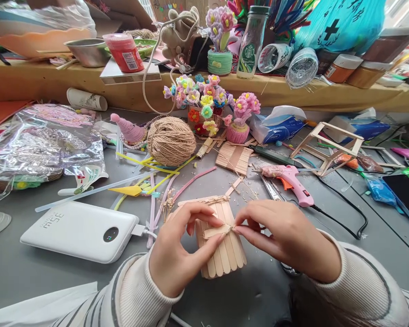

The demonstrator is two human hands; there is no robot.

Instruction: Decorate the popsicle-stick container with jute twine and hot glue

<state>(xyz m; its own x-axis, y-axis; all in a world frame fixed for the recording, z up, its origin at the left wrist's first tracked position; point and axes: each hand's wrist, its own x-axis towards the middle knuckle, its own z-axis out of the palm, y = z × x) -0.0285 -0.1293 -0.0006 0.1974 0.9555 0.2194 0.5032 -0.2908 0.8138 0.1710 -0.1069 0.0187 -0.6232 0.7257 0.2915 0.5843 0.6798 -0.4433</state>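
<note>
A small panel of craft sticks (223,262), its rounded ends side by side, lies in front of me with twine along its upper edge. Over it, my left hand (175,250) pinches a short flat piece of craft stick (214,232) between thumb and fingers. At that piece's right end is a bit of twine (230,228), which the thumb and finger of my right hand (289,234) pinch. The fingertips of both hands almost meet there. Whether the short piece touches the panel, I cannot tell.
A pink glue gun (289,179) and scissors (271,188) lie to the right, with a black cable (356,204). On the left is a white power bank (80,231). Farther back are a twine ball (171,141), a stick frame (327,143) and a crowded shelf (122,88).
</note>
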